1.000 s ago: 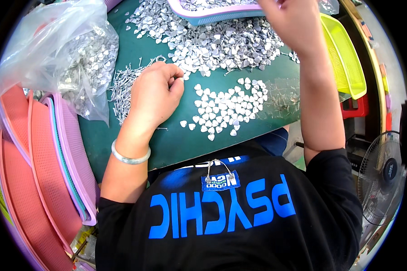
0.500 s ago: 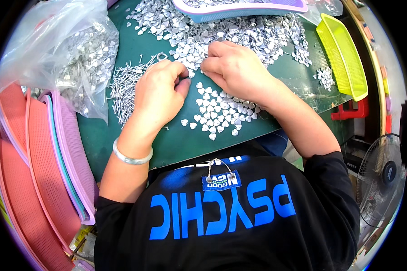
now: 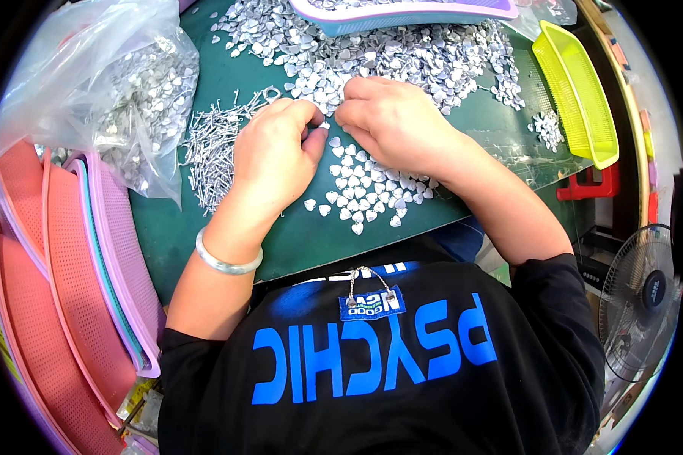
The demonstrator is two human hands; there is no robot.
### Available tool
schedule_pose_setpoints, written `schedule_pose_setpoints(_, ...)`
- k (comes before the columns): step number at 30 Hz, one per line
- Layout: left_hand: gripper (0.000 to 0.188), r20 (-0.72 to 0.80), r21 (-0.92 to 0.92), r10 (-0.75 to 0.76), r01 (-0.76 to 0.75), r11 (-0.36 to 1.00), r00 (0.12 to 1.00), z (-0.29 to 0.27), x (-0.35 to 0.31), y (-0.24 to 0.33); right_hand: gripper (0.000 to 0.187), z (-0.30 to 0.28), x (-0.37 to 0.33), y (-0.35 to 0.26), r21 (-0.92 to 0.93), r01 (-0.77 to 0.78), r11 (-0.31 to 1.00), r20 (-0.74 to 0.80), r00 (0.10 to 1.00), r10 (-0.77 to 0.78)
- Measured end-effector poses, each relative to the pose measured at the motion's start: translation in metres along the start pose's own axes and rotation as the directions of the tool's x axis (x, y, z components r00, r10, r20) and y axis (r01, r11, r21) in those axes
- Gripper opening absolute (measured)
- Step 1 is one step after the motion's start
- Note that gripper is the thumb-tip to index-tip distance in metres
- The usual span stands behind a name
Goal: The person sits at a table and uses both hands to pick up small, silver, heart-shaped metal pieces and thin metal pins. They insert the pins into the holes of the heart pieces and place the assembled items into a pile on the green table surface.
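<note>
My left hand [image 3: 275, 152], with a pale bangle [image 3: 228, 263] on its wrist, is closed, thumb against forefinger. A small silver heart piece [image 3: 325, 126] shows between those fingertips. Close by on the right, my right hand [image 3: 398, 121] is closed too, its fingers curled and their tips mostly hidden; what they hold cannot be made out. Below both hands, loose heart pieces [image 3: 349, 182] lie spread on the green tabletop [image 3: 296, 246]. A pile of thin metal pins [image 3: 209, 148] lies left of my left hand. Beyond my hands is a large heap of silver hearts [image 3: 387, 57].
A purple and blue basket [image 3: 417, 21] stands on the heap. At left are a clear bag of hearts [image 3: 148, 98] and stacked pink and purple baskets [image 3: 76, 280]. A yellow-green basket [image 3: 577, 95], a small heart cluster [image 3: 546, 130] and a fan [image 3: 649, 296] are at right.
My left hand has shifted a little to the right, bringing its fingertips nearer my right hand. My right hand has dipped slightly toward me. A heart now shows at my left fingertips.
</note>
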State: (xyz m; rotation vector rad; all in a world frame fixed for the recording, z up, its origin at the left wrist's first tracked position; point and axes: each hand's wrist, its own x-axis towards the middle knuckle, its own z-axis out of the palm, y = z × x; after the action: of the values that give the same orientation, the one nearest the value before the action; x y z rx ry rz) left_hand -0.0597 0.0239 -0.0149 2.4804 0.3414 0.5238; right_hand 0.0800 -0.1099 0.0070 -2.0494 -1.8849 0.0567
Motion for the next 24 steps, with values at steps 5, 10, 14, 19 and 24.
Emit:
schedule_pose_setpoints(5,0.012,0.021,-0.023,-0.026,0.026,0.999,0.999,0.001,-0.001,0.000,0.008,-0.013,-0.004,-0.001,0.048,0.044,0.998,0.143,0.988,-0.050)
schedule_pose_setpoints(10,0.010,0.006,0.033,-0.006,0.006,0.999,1.000,0.000,0.000,0.001,0.009,-0.012,0.002,0.005,0.041,-0.026,0.999,0.022,0.999,0.026)
schedule_pose_setpoints(14,0.010,0.009,0.065,0.004,-0.004,0.998,1.000,0.000,0.001,0.001,0.008,0.000,0.007,0.001,-0.013,-0.002,1.000,-0.059,0.998,0.001)
schedule_pose_setpoints(19,0.010,0.030,0.109,0.018,-0.021,0.994,0.999,-0.002,0.000,0.004,0.008,-0.004,0.003,0.002,-0.085,0.037,0.996,0.012,0.999,-0.036)
schedule_pose_setpoints(24,0.008,-0.030,0.071,-0.006,0.008,0.997,1.000,-0.004,0.000,0.000,0.008,-0.011,-0.005,0.005,-0.022,0.022,1.000,0.017,1.000,-0.022)
